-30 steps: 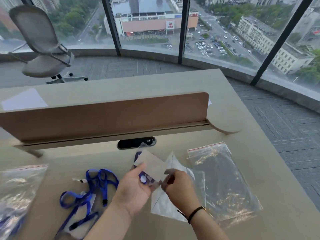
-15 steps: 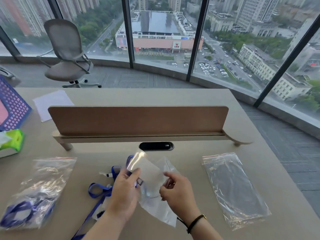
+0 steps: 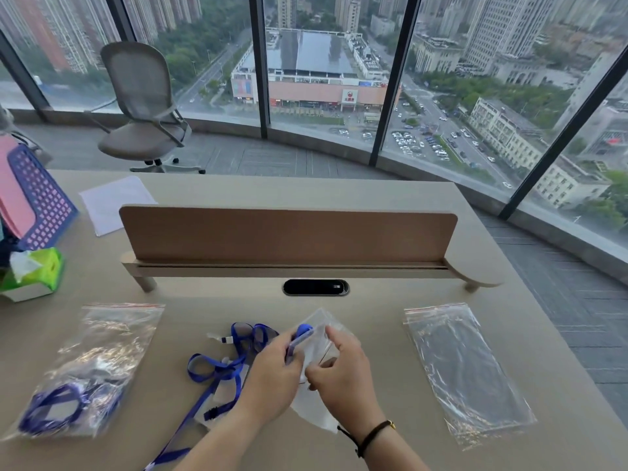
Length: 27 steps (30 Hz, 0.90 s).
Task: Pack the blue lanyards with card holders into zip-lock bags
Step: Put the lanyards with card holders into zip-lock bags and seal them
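Currently we note left hand [image 3: 272, 372] pinching card holder [image 3: 300, 338], right hand [image 3: 343, 368] gripping bag [image 3: 316, 407]; film limp, slippery, so we advise holding mouth edge.

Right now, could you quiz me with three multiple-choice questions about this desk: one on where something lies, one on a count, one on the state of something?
1. Where does the green tissue box stand?
A. at the desk's left edge
B. beside the right-hand bag
C. on the grey office chair

2. How many clear zip-lock bags lie flat on the beige desk, apart from the one being handled?
A. one
B. two
C. four

3. What state is the right-hand zip-lock bag in?
A. stuffed with lanyards
B. flat, nothing showing inside
C. torn in half

Answers: 1 A, it sits at far left by the purple perforated basket. 2 B, the left-hand zip-lock bag holds a blue lanyard, and another lies at right. 3 B, the desk shows through it.
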Motion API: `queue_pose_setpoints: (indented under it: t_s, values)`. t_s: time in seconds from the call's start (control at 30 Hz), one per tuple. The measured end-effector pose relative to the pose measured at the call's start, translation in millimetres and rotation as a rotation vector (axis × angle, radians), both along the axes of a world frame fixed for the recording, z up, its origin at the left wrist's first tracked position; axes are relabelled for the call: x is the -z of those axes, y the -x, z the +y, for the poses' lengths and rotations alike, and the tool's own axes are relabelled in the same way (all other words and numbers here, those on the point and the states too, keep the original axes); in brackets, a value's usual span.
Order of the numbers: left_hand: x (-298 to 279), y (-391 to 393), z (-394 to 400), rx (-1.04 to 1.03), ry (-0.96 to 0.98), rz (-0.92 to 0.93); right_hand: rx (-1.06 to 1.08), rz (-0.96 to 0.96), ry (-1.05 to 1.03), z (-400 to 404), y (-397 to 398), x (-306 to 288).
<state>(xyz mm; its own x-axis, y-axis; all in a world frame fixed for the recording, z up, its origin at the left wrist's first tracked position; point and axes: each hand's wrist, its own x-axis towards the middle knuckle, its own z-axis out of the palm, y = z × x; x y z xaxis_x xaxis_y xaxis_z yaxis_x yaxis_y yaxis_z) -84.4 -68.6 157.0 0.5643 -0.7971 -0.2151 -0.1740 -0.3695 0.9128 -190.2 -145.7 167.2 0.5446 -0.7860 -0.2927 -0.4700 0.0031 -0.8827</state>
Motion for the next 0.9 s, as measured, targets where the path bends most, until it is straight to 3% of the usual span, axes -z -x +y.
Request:
queue_pose_setpoints:
  t_s: [0.23, 0.37, 0.43, 0.57, 0.67, 0.77, 0.9]
  values:
    - [-5.4, -4.4, 6.1, 0.173, -0.215, -0.111, 0.027, -0.01, 0.059, -0.1, 0.0, 5.3]
    - [-11.4, -12.6, 12.8, 0.334, -0.324, -0.448, 0.049, -0.007, 0.037, -7.1, 4.6, 3.0]
    - [-1.2, -15.7, 17.8, 0.35, -0.286, -0.63, 0.069, -0.006, 0.049, -11.4, 6.0, 4.5]
    - [16.5, -15.8, 24.5, 0.231, -0.11, -0.782, 0.089, -0.008, 0.063, -19.9, 8.5, 5.6]
    - [10.5, -14.3, 21.5, 0.149, -0.018, -0.734, 0.095, 0.005, 0.061, -26.8, 13.1, 4.4]
    - [0.2, -20.5, 19.5, 0.194, 0.001, -0.635, 0.083, 0.099, 0.142, -36.4, 23.1, 3.1]
    - [-17.7, -31.5, 17.0, 0.356, 0.043, -0.659, -0.168, 0.362, 0.347, -59.7, 43.0, -4.1]
